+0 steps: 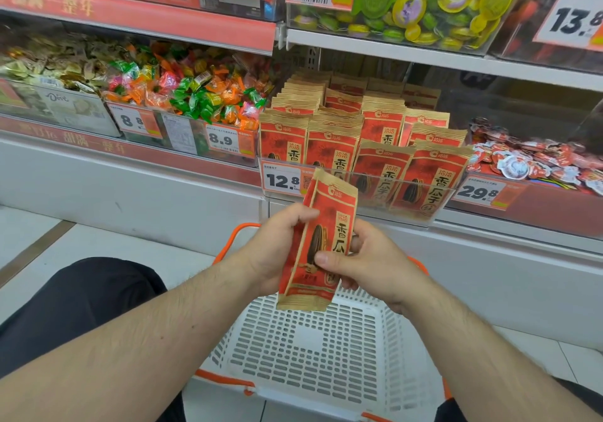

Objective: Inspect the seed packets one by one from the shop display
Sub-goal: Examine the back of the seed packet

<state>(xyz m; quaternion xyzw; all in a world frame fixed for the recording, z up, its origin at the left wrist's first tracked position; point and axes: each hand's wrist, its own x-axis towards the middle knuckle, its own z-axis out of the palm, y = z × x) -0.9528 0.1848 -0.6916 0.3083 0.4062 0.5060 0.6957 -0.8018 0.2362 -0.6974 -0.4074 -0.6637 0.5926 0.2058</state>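
Note:
A red and tan seed packet [321, 225] with a black sunflower seed printed on it stands upright between both hands, over the basket. My left hand [274, 248] grips its left edge. My right hand [375, 265] holds its right side, thumb across the front. Behind it, rows of the same seed packets [385, 147] stand in a clear display bin [421, 206] on the shelf, with a 12.8 price tag [282, 180] at the bin's left front.
A white shopping basket [313, 356] with orange handles sits on the floor below my hands. Bins of wrapped candy [192, 95] lie to the left, small red-white packs [535, 160] to the right, green and yellow sweets [434, 0] above. My dark-trousered knee [65, 307] is at lower left.

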